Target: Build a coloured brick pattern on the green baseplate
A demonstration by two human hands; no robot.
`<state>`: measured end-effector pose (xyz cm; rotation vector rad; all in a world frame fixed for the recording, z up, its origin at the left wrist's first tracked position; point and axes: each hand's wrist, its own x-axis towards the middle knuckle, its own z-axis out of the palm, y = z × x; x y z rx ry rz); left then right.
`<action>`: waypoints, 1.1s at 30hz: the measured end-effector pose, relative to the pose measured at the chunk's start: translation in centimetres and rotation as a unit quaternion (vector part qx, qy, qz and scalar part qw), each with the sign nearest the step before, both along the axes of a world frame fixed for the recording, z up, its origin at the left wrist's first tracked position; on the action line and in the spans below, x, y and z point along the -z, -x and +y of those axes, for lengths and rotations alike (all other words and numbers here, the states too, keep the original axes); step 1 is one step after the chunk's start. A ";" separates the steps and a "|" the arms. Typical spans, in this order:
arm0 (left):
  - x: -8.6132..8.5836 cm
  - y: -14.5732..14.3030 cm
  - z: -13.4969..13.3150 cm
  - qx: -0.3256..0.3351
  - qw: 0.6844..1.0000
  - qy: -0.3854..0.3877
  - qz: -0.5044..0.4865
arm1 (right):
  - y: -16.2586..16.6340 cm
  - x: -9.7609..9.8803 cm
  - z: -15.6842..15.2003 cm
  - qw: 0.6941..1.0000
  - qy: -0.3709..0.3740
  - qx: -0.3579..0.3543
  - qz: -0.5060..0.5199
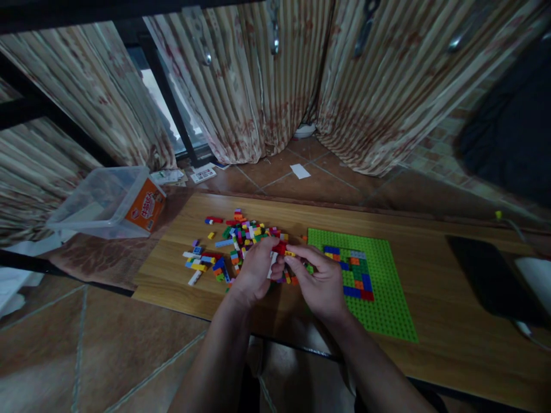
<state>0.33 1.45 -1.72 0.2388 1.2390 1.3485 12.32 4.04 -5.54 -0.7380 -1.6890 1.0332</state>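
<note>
Over the wooden bench, my left hand [257,268] is closed around a few joined toy bricks, of which a red brick [280,248] and a white brick [272,265] show. A yellow brick [290,253] is pinched between the thumb and forefinger of my right hand [321,281], against the red one. Beneath and left of my hands spreads a loose pile of coloured bricks [235,236]. To the right lies a green baseplate [387,287] bearing a rectangular outline of blue, red, orange, green and grey bricks [352,292], partly covered by my right hand.
A clear plastic bin [103,201] with an orange label stands on the floor at the left. A black flat device [495,281] lies toward the bench's right end, beside a cable. Striped curtains [275,86] hang behind the bench [172,287]. White paper [300,171] lies on the tiles.
</note>
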 end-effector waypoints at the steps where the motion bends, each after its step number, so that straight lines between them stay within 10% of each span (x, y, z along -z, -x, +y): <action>1: 0.0 0.0 0.0 0.002 1.000 0.003 -0.013 | 0.0 0.1 0.0 1.000 0.007 0.002 0.003; 23: -0.1 0.5 0.1 0.064 0.991 -0.020 -0.113 | 0.3 0.3 -0.1 0.989 0.130 0.038 0.064; 33: 0.9 0.6 -0.2 0.003 0.995 -0.004 0.103 | -0.4 0.9 0.8 0.993 0.007 0.035 -0.114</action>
